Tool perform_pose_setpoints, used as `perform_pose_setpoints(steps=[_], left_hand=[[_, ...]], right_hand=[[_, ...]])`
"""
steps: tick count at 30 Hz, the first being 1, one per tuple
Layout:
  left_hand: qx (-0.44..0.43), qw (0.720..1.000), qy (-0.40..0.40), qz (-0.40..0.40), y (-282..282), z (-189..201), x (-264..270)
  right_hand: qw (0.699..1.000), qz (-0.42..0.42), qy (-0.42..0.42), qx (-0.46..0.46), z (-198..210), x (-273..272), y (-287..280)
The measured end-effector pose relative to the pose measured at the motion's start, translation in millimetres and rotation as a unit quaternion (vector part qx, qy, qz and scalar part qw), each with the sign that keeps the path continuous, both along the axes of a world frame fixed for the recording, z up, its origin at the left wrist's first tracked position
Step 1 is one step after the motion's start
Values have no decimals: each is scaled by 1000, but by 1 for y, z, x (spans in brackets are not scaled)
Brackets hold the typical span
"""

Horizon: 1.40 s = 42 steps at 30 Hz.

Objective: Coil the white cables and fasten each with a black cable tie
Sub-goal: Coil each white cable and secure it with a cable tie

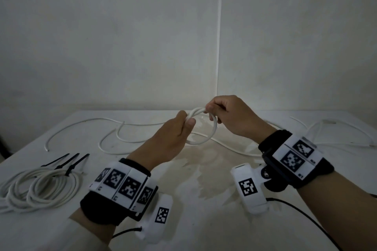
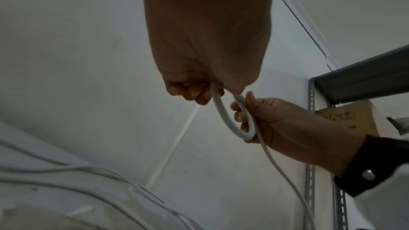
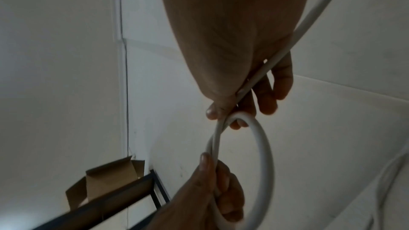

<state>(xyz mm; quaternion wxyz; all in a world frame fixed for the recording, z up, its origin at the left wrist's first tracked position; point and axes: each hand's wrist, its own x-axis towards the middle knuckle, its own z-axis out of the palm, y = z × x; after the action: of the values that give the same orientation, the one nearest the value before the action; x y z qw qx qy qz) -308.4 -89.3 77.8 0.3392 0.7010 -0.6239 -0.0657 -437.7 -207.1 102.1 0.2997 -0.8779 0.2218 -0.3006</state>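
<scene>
Cable of smooth, round white plastic forms one small loop held above the table, the ring standing roughly upright between the two hands. The left hand pinches the loop's left side between thumb and curled fingers; the right hand grips its top, fingers curled round the strand. The cable's loose tail trails down and away to the right across the tabletop. At the near left lies a finished coil of white cable, with thin black cable ties just behind it, pointing away and to the right.
</scene>
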Motion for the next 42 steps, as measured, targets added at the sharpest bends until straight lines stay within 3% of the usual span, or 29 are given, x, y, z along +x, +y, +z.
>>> perform_pose_setpoints(steps=[8, 16, 20, 24, 31, 34, 40, 42], left_hand=[[46, 993, -108, 32, -1, 1, 2], [-14, 989, 146, 19, -1, 1, 0], [-65, 978, 196, 27, -7, -2, 0], [-65, 960, 272, 16, -9, -1, -4], [-76, 953, 291, 31, -13, -2, -5], [-113, 924, 363, 45, -15, 1, 3], [-216, 810, 539, 85, -2, 23, 46], [-228, 797, 551, 92, 4, 26, 56]], right_hand=[[1000, 3, 24, -10, -8, 3, 1], [999, -10, -28, 15, -11, 9, -2], [999, -11, -31, 23, -11, 11, -3], [999, -9, -26, 21, -10, 11, -7], [999, 2, -34, 10, -9, 11, -6], [999, -1, -46, -7, -8, 9, -9], [995, -69, -11, -77, -31, -16, -34], [993, -94, -10, -63, -38, -20, -39]])
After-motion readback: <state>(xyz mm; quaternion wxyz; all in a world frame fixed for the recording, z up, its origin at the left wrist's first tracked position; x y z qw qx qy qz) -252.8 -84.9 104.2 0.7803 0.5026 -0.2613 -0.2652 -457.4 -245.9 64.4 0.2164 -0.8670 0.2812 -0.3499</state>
